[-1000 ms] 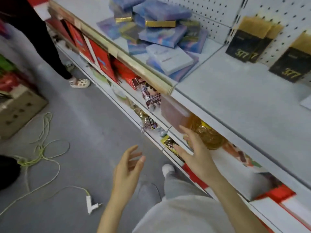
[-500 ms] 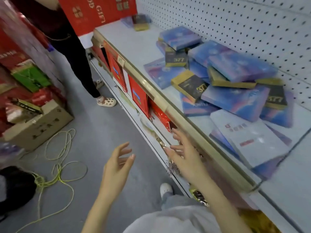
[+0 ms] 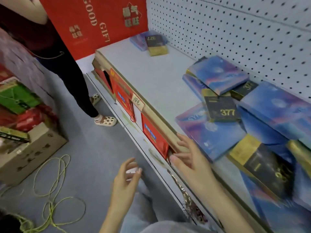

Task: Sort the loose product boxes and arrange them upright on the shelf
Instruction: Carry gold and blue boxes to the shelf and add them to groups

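Note:
A loose heap of flat product boxes lies on the grey shelf. Blue-purple boxes are mixed with black-and-gold boxes marked 377, all lying flat or tilted. Two more boxes lie apart at the shelf's far end. My right hand hovers at the shelf's front edge with fingers spread, close to the nearest blue box, holding nothing. My left hand hangs lower over the floor, fingers relaxed and empty.
White pegboard backs the shelf. Red boxes stand on the lower shelf. A person in dark trousers stands in the aisle at left. A cardboard carton and yellow-green cord lie on the floor.
The view has swung left and up along the shelf. Both hands stay empty; my right hand has moved up to the shelf's front edge beside the heap.

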`<act>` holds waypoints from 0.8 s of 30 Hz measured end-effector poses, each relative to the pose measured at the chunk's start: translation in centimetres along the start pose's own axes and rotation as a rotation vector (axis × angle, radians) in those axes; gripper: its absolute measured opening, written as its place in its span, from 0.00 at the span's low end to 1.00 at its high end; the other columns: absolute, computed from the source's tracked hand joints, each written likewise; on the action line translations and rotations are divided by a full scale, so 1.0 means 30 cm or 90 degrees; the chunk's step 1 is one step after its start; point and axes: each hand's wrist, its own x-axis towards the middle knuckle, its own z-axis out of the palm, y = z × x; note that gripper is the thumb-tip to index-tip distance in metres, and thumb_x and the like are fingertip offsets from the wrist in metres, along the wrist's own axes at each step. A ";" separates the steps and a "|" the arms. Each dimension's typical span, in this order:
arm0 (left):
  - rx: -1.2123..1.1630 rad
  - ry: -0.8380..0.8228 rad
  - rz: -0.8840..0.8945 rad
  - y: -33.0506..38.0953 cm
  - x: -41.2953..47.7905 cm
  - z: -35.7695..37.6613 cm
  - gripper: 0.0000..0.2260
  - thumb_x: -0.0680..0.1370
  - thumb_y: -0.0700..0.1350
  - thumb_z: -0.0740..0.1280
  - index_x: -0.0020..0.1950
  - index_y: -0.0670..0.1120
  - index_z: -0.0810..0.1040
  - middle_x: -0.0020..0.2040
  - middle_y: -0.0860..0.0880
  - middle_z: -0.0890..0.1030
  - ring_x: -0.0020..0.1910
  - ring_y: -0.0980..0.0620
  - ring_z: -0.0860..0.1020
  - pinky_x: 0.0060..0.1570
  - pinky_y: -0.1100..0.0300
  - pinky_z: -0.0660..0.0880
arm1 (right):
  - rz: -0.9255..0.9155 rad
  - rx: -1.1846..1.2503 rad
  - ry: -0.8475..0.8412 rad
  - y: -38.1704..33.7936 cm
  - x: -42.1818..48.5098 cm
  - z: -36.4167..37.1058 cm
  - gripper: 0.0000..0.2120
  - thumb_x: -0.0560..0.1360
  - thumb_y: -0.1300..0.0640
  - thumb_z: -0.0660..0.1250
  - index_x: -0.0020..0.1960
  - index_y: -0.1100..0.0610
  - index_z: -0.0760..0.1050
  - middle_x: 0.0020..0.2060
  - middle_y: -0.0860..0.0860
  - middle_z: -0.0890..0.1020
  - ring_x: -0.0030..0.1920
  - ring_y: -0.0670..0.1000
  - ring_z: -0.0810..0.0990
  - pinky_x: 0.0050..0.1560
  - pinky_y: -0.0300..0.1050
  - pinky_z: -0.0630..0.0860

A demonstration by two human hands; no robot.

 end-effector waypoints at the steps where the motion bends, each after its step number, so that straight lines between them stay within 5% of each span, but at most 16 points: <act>1: -0.003 0.000 0.014 0.020 0.102 -0.030 0.14 0.77 0.39 0.67 0.55 0.59 0.73 0.52 0.54 0.80 0.40 0.54 0.81 0.37 0.66 0.76 | -0.003 0.008 0.020 -0.020 0.070 0.031 0.25 0.74 0.61 0.70 0.62 0.37 0.67 0.59 0.38 0.73 0.49 0.41 0.81 0.53 0.38 0.76; 4: 0.016 -0.022 0.074 0.097 0.424 -0.123 0.15 0.77 0.40 0.67 0.56 0.59 0.73 0.50 0.55 0.81 0.40 0.55 0.80 0.42 0.58 0.75 | -0.001 0.036 0.080 -0.076 0.307 0.131 0.26 0.75 0.65 0.68 0.63 0.39 0.67 0.60 0.43 0.73 0.49 0.42 0.80 0.47 0.35 0.78; 9: 0.069 -0.123 0.155 0.299 0.890 -0.289 0.13 0.75 0.46 0.69 0.56 0.60 0.74 0.49 0.55 0.81 0.41 0.59 0.79 0.45 0.67 0.75 | 0.014 -0.014 0.194 -0.174 0.681 0.304 0.26 0.76 0.62 0.67 0.65 0.37 0.66 0.59 0.40 0.73 0.51 0.40 0.79 0.56 0.42 0.77; 16: 0.117 -0.182 0.203 0.474 1.304 -0.332 0.15 0.76 0.41 0.68 0.62 0.52 0.75 0.49 0.53 0.81 0.44 0.65 0.78 0.40 0.75 0.71 | 0.060 -0.056 0.247 -0.226 0.986 0.375 0.21 0.77 0.57 0.67 0.64 0.39 0.67 0.56 0.34 0.70 0.55 0.36 0.74 0.55 0.35 0.71; 20: 0.092 -0.226 0.211 0.494 1.404 -0.266 0.15 0.76 0.41 0.68 0.61 0.52 0.75 0.51 0.54 0.81 0.44 0.63 0.78 0.43 0.73 0.72 | 0.114 -0.104 0.228 -0.204 1.122 0.332 0.15 0.77 0.57 0.68 0.58 0.41 0.71 0.56 0.42 0.72 0.57 0.43 0.74 0.49 0.24 0.67; 24: 0.114 -0.266 0.235 0.523 1.554 -0.249 0.14 0.77 0.43 0.68 0.61 0.54 0.74 0.53 0.55 0.80 0.51 0.59 0.78 0.51 0.63 0.75 | 0.137 -0.163 0.275 -0.211 1.277 0.297 0.15 0.76 0.54 0.69 0.62 0.47 0.74 0.58 0.45 0.72 0.62 0.47 0.72 0.59 0.36 0.66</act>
